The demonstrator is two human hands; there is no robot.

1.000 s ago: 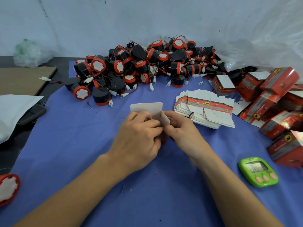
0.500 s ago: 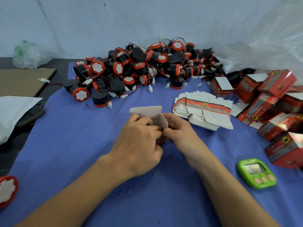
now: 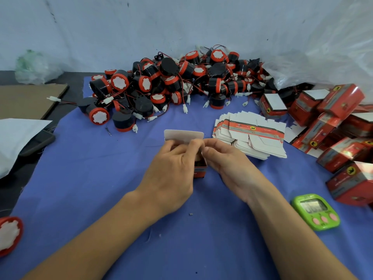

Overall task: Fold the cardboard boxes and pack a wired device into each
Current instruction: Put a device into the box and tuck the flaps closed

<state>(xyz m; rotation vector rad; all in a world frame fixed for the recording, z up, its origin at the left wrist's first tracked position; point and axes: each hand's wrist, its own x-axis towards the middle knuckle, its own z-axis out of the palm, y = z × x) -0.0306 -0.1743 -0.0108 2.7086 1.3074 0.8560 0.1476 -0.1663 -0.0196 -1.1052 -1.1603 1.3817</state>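
At the far left edge, one red-and-white device (image 3: 9,235) lies alone on the blue cloth (image 3: 90,178), and further back there is a brown cardboard sheet (image 3: 30,100). A big pile of black-and-red wired devices (image 3: 171,83) fills the back of the cloth, against the wall. In the middle, near the person, the left hand (image 3: 171,172) has its fingers curled round a small red box (image 3: 200,168) that stands upright on the cloth, with its white top flap (image 3: 183,136) raised behind the fingers. Something dark shows inside the opening; I cannot tell what it is. The right hand (image 3: 228,166) pinches the box's top edge from the other side. Just beside it lies a stack of flat box blanks (image 3: 252,136), then many folded red boxes (image 3: 333,128), and a green timer (image 3: 315,212) nearer to the person.
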